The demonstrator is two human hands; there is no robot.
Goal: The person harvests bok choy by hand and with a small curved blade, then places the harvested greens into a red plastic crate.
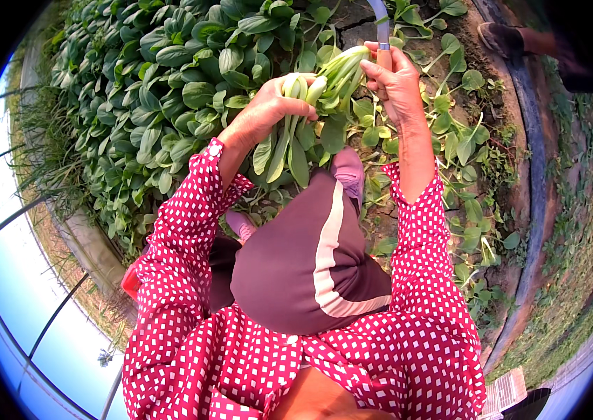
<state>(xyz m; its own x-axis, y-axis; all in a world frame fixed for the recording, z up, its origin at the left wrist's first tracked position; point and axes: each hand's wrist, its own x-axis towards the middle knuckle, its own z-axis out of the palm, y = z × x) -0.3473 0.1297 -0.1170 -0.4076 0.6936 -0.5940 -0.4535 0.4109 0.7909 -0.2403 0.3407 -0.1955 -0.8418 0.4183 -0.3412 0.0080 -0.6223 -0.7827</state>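
My left hand [274, 105] is closed around several pale-stemmed bok choy plants [292, 142], their green leaves hanging down below the fingers. Another bok choy [342, 71] lies between my two hands, its pale base by the fingers of my right hand; whether those fingers grip it I cannot tell. My right hand [399, 84] holds a sickle by its wooden handle [384, 59]. The sickle's curved metal blade [380, 21] points away from me and runs out of view at the top.
Dense bok choy [170, 84] grows to my left. Loose leaves and small plants [467, 142] lie on cracked soil at right. Beyond them runs a dark hose or plastic strip [537, 173]. Another person's shoe [501, 39] is at upper right. My pink shoe [349, 170] stands below the greens.
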